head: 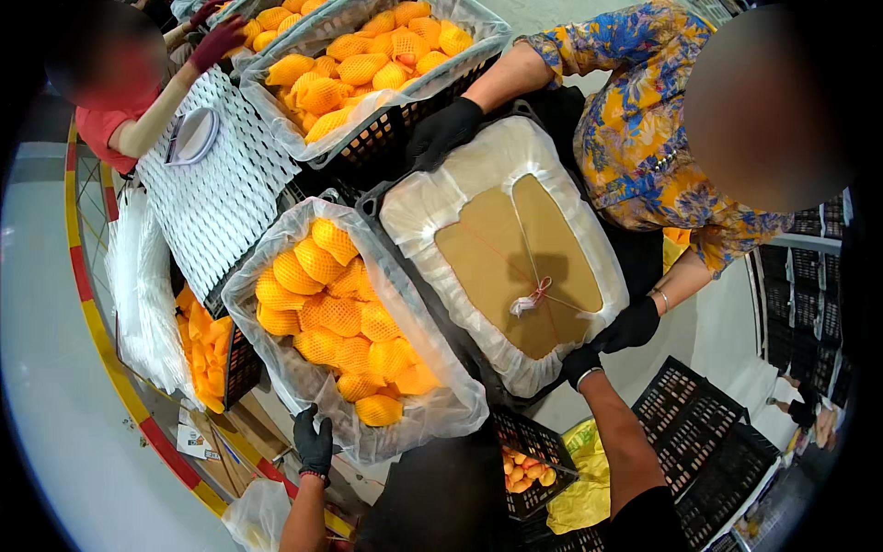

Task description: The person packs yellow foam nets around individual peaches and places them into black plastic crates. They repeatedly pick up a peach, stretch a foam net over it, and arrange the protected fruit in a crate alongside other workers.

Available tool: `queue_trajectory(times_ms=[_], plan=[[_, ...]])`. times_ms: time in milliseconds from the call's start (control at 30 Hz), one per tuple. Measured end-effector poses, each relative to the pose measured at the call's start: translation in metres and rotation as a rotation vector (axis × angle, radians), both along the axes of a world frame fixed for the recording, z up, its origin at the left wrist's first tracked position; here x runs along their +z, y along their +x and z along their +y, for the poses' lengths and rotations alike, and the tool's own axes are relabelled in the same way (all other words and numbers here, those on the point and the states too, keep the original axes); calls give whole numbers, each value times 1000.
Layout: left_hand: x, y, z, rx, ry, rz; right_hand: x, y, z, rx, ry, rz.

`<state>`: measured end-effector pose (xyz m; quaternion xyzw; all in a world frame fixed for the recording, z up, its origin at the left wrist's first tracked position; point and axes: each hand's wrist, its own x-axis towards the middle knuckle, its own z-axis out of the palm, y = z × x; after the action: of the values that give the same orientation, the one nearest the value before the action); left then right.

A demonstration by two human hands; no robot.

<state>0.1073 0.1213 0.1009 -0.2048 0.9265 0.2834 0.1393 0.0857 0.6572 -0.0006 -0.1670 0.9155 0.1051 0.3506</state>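
Note:
My left hand, in a black glove, is at the near left corner of an open crate with a clear plastic liner. Its fingers are apart. Fruit in orange foam net sleeves fills much of that crate. My right hand, also gloved, grips the near right corner of a covered crate; its fingertips are hidden. White liner is folded over a brown board, with strings crossing to a knot. A co-worker's gloved hands hold the same crate from the far and right sides.
Another crate of sleeved fruit stands at the back. White foam netting carries a round-framed object. A second co-worker's gloved hand is at upper left. Black crates, a yellow bag and loose fruit lie lower right.

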Motion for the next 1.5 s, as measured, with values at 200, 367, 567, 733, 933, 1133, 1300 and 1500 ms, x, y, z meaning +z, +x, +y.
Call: queue_trajectory(times_ms=[200, 367, 567, 733, 933, 1133, 1300, 1500], plan=[[1, 23, -9, 32, -3, -44, 31, -38, -10, 27, 40, -186], [5, 25, 1, 71, 32, -47, 37, -46, -16, 10, 86, -258], [-7, 30, 1, 45, -18, -19, -7, -22, -14, -294, -223, 57], [-23, 37, -12, 165, -164, 14, -8, -1, -12, -57, -155, 293], [-36, 39, -22, 305, 214, -190, 47, 5, -52, -293, -371, 410], [-68, 59, -33, 466, 393, -277, 73, 83, -49, -512, -370, 466], [-71, 58, -37, 202, 141, -257, 40, 150, -144, -1506, -825, -224], [-51, 54, -31, 249, 367, -90, 48, 116, -312, -1424, -688, -236]])
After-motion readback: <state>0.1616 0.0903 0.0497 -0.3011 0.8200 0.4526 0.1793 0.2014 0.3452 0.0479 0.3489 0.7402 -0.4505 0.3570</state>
